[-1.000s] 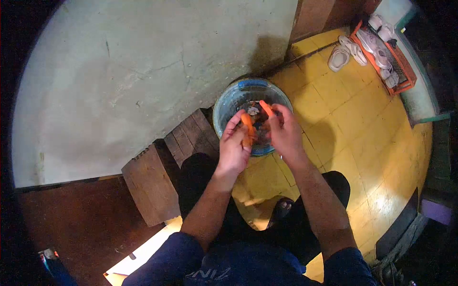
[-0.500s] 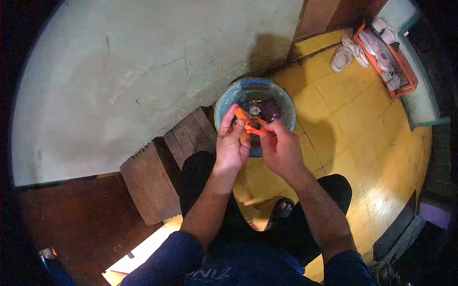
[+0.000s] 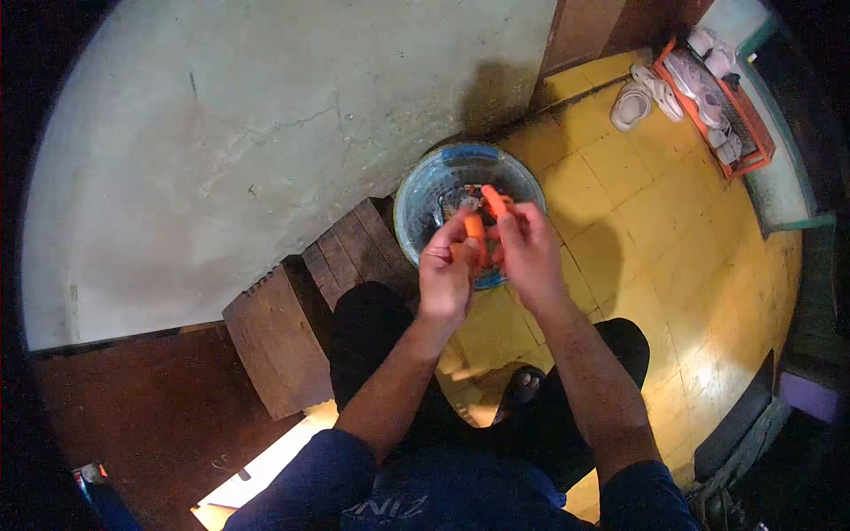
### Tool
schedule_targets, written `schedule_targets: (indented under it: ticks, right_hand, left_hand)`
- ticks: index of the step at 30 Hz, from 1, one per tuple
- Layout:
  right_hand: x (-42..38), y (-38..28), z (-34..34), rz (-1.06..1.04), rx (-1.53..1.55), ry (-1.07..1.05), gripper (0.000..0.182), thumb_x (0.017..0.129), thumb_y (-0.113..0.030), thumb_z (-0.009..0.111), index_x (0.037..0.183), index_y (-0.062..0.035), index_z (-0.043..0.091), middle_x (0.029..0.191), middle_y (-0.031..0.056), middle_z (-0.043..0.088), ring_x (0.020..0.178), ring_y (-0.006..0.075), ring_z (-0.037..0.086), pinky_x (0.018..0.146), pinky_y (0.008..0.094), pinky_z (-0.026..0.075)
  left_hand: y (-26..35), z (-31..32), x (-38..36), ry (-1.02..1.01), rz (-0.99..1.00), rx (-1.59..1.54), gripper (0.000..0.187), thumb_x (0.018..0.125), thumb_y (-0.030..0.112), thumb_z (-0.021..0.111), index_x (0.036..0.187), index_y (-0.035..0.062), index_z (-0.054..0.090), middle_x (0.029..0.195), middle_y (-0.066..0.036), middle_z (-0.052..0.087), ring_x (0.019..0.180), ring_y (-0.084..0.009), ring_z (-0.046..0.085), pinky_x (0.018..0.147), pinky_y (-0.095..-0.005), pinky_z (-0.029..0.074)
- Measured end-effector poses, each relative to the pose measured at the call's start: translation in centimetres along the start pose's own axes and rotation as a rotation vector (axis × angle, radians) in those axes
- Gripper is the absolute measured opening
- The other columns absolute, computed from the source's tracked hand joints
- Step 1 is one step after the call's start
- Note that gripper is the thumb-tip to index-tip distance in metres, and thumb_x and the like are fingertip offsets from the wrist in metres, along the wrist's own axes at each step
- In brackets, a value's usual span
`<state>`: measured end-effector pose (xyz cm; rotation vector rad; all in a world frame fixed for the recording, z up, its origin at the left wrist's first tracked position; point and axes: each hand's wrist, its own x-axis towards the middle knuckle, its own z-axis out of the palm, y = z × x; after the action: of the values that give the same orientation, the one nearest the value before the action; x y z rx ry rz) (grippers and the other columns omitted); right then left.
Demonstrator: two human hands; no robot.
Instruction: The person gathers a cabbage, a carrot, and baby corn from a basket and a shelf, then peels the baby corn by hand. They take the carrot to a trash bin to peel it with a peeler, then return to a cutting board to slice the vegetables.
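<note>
My left hand (image 3: 445, 281) is closed around a carrot (image 3: 475, 228), whose orange end sticks up past the fingers. My right hand (image 3: 533, 257) grips an orange-red peeler (image 3: 493, 198) that juts above its thumb and forefinger; its blade cannot be made out. Both hands are close together over a round bluish bin (image 3: 413, 193). Inside the bin lie whitish and dark scraps (image 3: 462, 200), partly hidden by my hands.
Wooden stools (image 3: 279, 341) stand by the wall (image 3: 221, 159) on the left. On the yellow tiled floor (image 3: 633, 203), at the upper right, are pale clogs (image 3: 631, 106) beside an orange shoe rack (image 3: 755, 159). My knees flank the near side of the bin.
The peeler has swung from crosswise against the carrot to pointing up, away from it. My left hand has shifted right and the carrot stands more upright.
</note>
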<state>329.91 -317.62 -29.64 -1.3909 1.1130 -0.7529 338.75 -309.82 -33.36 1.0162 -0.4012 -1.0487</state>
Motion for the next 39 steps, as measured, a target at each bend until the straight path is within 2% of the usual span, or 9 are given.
schedule_targets:
  ticks: [2, 5, 17, 20, 22, 24, 28, 31, 39]
  right_hand:
    - [0.3, 0.2, -0.4, 0.277, 0.256, -0.057, 0.023, 0.091, -0.019, 0.055, 0.106, -0.0011, 0.054, 0.085, 0.0199, 0.064, 0.074, 0.0332, 0.065, 0.065, 0.0423, 0.051]
    - [0.4, 1.2, -1.1, -0.304, -0.324, 0.008, 0.027, 0.091, -0.017, 0.055, 0.112, -0.0011, 0.053, 0.085, 0.0192, 0.065, 0.075, 0.0343, 0.065, 0.067, 0.0417, 0.052]
    - [-1.3, 0.2, 0.1, -0.464, -0.342, -0.067, 0.015, 0.088, -0.012, 0.054, 0.097, -0.0005, 0.055, 0.089, 0.0215, 0.061, 0.084, 0.0401, 0.061, 0.072, 0.0453, 0.049]
    - [-0.4, 1.6, 0.4, -0.34, -0.277, -0.005, 0.016, 0.089, -0.014, 0.055, 0.097, -0.0011, 0.056, 0.086, 0.0194, 0.062, 0.081, 0.0367, 0.063, 0.071, 0.0428, 0.05]
    - [1.1, 1.9, 0.5, -0.171, -0.046, 0.018, 0.017, 0.093, -0.017, 0.055, 0.098, -0.0001, 0.058, 0.076, 0.0054, 0.062, 0.057, 0.0103, 0.055, 0.051, 0.0259, 0.044]
    - [1.0, 2.0, -0.7, 0.081, 0.257, -0.024, 0.018, 0.095, -0.017, 0.053, 0.099, -0.0006, 0.058, 0.076, 0.0016, 0.061, 0.055, 0.0044, 0.05, 0.049, 0.0219, 0.041]
    - [0.4, 1.5, -1.1, -0.304, -0.129, 0.017, 0.017, 0.092, -0.014, 0.056, 0.1, 0.0011, 0.058, 0.076, 0.0044, 0.062, 0.062, 0.0099, 0.056, 0.056, 0.0268, 0.047]
    - [-1.4, 0.2, -0.4, -0.419, -0.33, -0.072, 0.017, 0.089, -0.016, 0.056, 0.098, -0.0013, 0.055, 0.082, 0.0206, 0.06, 0.074, 0.0382, 0.062, 0.064, 0.0431, 0.05]
    - [-1.5, 1.3, 0.3, -0.424, -0.298, 0.0, 0.02, 0.09, -0.018, 0.056, 0.099, -0.0007, 0.053, 0.081, 0.0202, 0.059, 0.079, 0.0411, 0.06, 0.067, 0.0445, 0.048]
  left_hand:
    - [0.4, -0.9, 0.5, 0.054, 0.042, -0.064, 0.039, 0.093, 0.004, 0.051, 0.132, 0.0014, 0.048, 0.112, -0.006, 0.061, 0.094, -0.0143, 0.06, 0.082, -0.0246, 0.048]
    - [1.1, -1.4, 1.1, 0.073, -0.009, -0.134, 0.036, 0.093, 0.001, 0.051, 0.129, 0.0011, 0.049, 0.108, -0.006, 0.061, 0.089, -0.013, 0.06, 0.077, -0.0242, 0.049]
    - [0.7, -0.8, 1.1, 0.025, 0.09, 0.131, 0.031, 0.09, -0.004, 0.055, 0.121, -0.0011, 0.052, 0.109, -0.006, 0.061, 0.092, -0.0105, 0.058, 0.078, -0.0231, 0.048]
    - [-0.5, -0.5, 0.8, 0.018, 0.133, 0.265, 0.032, 0.089, -0.006, 0.056, 0.12, -0.0015, 0.052, 0.107, -0.005, 0.061, 0.088, -0.0087, 0.057, 0.076, -0.0225, 0.048]
    - [-0.8, -0.4, 0.7, -0.002, 0.17, 0.294, 0.032, 0.089, -0.006, 0.056, 0.12, -0.0016, 0.052, 0.105, -0.005, 0.061, 0.086, -0.0079, 0.057, 0.074, -0.0223, 0.048]
    - [-0.9, -0.3, 0.5, 0.032, 0.058, 0.228, 0.033, 0.089, -0.006, 0.056, 0.121, -0.0019, 0.051, 0.101, -0.003, 0.06, 0.08, -0.0071, 0.055, 0.07, -0.0215, 0.047]
    - [0.0, -0.8, 1.4, 0.101, 0.06, 0.161, 0.036, 0.089, -0.005, 0.055, 0.124, -0.0022, 0.049, 0.096, -0.002, 0.058, 0.074, -0.0067, 0.053, 0.066, -0.0205, 0.046]
    - [-0.4, -1.1, 1.9, 0.102, 0.128, 0.199, 0.033, 0.088, -0.004, 0.057, 0.12, -0.0024, 0.051, 0.102, -0.004, 0.059, 0.08, -0.0092, 0.056, 0.072, -0.0228, 0.047]
    - [0.5, -0.1, 1.0, 0.151, 0.182, 0.572, 0.031, 0.087, -0.004, 0.06, 0.117, -0.0015, 0.053, 0.108, -0.007, 0.062, 0.098, -0.0137, 0.059, 0.087, -0.0263, 0.047]
